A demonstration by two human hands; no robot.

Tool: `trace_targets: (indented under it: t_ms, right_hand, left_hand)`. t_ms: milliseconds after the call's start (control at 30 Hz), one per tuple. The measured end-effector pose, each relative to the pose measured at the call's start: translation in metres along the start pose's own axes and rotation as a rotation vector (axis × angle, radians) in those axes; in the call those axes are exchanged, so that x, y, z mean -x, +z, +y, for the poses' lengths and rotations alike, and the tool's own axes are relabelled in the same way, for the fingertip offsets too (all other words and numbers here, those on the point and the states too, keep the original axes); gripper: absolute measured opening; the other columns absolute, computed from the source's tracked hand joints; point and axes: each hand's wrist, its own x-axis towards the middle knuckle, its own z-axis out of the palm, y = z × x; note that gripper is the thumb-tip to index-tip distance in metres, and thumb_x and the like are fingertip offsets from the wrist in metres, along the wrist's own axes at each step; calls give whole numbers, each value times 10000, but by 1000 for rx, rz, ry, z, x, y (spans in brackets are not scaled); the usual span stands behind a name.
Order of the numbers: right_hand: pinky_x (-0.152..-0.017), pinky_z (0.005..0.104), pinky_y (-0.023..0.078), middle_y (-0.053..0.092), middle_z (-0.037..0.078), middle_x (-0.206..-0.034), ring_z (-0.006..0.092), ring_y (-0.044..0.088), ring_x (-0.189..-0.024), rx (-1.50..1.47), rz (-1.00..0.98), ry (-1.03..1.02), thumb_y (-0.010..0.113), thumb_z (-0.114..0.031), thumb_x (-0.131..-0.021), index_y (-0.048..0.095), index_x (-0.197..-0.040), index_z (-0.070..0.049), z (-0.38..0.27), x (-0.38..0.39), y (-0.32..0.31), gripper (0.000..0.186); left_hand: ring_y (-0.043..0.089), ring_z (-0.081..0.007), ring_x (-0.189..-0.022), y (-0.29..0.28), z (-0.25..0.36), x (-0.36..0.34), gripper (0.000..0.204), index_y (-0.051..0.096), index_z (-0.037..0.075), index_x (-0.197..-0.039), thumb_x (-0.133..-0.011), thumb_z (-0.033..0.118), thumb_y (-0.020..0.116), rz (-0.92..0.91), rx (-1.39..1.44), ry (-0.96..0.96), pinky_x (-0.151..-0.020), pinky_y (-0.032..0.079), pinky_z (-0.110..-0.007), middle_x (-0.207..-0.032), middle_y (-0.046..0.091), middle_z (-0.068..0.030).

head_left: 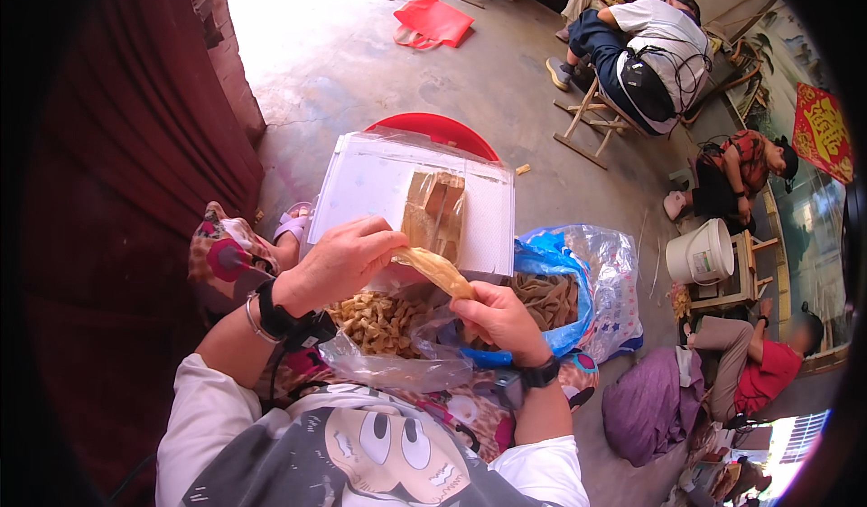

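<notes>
My left hand [348, 252] pinches one end of a pale yellow, wrinkled strip [437, 270]. The other end is between the thumb and fingers of my right hand [498, 319], so the strip slants between both hands. Just beyond it, a brown block [442, 207] under clear plastic sits on a white plastic board [357, 168]. Below my left hand, short golden-brown pieces [375, 319] fill a clear plastic bag [397, 370] on my lap. Beside my right hand, brown strips [549, 299] lie inside a blue plastic bag [582, 306].
A red basin [442, 130] shows behind the board. Farther off lies a red tote bag [433, 22]. To the right are a white bucket [701, 252], a purple sack [652, 408] and several seated people. A dark red curtain [135, 146] hangs at the left.
</notes>
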Motion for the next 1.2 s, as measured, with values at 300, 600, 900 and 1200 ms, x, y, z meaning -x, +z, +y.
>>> trace_targets:
  t_ms: [300, 600, 900, 1200]
  right_hand:
    - [-553, 171, 444, 615, 63, -1127, 35, 566, -758, 98, 1, -296, 578, -23, -837, 503, -1263, -71, -2, -4, 19, 435]
    - [-421, 153, 401, 609, 23, -800, 30, 496, -531, -265, -3, -262, 555, -198, -947, 555, -1090, -50, 17, -6, 22, 207]
    - [-416, 166, 400, 572, -3, -777, 44, 474, -520, -680, 41, -124, 540, -190, -952, 583, -1071, -84, 33, -17, 24, 165]
    - [-427, 173, 376, 581, -7, -783, 34, 468, -541, -252, 65, -162, 700, -195, -836, 448, -1130, -58, 29, -19, 27, 411]
  left_hand:
    - [590, -209, -582, 32, 29, 13, 115, 607, 17, -858, -890, 127, 592, -411, 468, -156, -548, 473, -306, -667, 577, -72]
    - [574, -79, -702, 36, 28, 4, 282, 505, 16, -1167, -959, 205, 526, -368, 1176, -544, -649, 468, -207, -896, 600, -25]
    - [600, -225, -817, 53, 27, 8, 262, 543, 24, -1025, -769, 9, 597, -109, 341, -68, -646, 505, -272, -1144, 532, -136]
    - [577, -342, -888, 51, 29, 8, 217, 520, 22, -961, -775, 53, 629, -260, 329, -67, -729, 500, -388, -942, 561, -136]
